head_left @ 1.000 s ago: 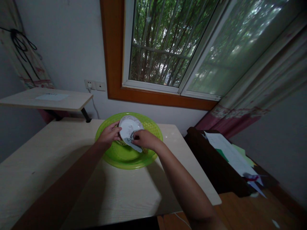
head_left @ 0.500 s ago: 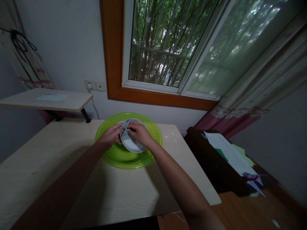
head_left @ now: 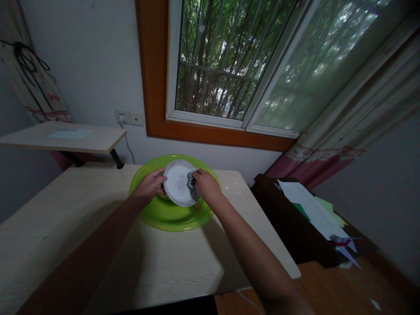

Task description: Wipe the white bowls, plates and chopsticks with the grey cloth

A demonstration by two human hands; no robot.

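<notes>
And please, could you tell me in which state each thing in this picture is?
Plate: held by its rim in the left hand, inner face visible.
Grey wad: crumpled, pinched in the right hand, at the plate's right side.
Green basin: on the table, below the plate.
Left socket: plug inserted.
Right socket: nothing plugged in.
Black cord: looped, hanging.
Window: open or shut, cannot tell.

can't read anything from here tbh, dark marks (head_left: 69, 130) on the paper (head_left: 72, 134) on that shelf (head_left: 103, 136) are too blurry
</notes>
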